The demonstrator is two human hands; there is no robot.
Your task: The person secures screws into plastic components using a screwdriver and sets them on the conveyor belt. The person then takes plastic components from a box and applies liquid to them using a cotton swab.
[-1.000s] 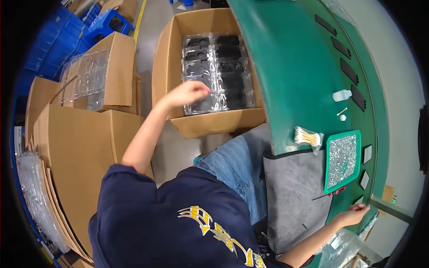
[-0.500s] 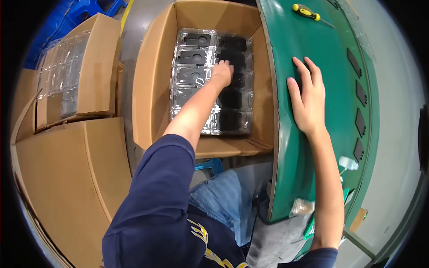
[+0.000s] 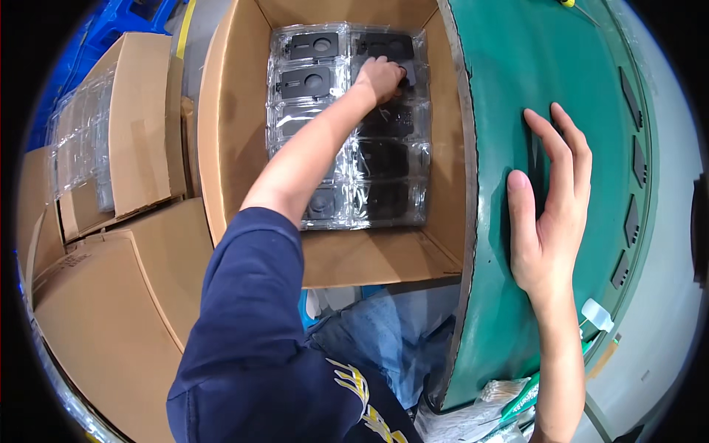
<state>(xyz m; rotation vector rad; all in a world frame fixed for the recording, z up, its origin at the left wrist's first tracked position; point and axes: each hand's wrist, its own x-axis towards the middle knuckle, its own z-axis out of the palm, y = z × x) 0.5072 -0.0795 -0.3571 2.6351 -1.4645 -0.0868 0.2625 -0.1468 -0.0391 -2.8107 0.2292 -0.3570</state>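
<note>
My left hand reaches into a cardboard box, its fingers curled over a flat black plate in the right column of a clear plastic tray. The fingertips close on that plate's edge; its underside is hidden. Several similar black plates sit in the tray's pockets, some with a round hole and a slot, such as the black plate to the left. My right hand rests on the green tabletop, fingers and thumb spread, holding nothing.
Several dark flat pieces lie in a row along the table's right side. A screwdriver is at the far edge, a small whitish bottle at the right. More cardboard boxes stand on the left beside blue plastic.
The view has shifted, so the screwdriver is almost out of sight. My left hand has moved onto the right-column plate; my right hand stays open on the table with its fingers more bent.
</note>
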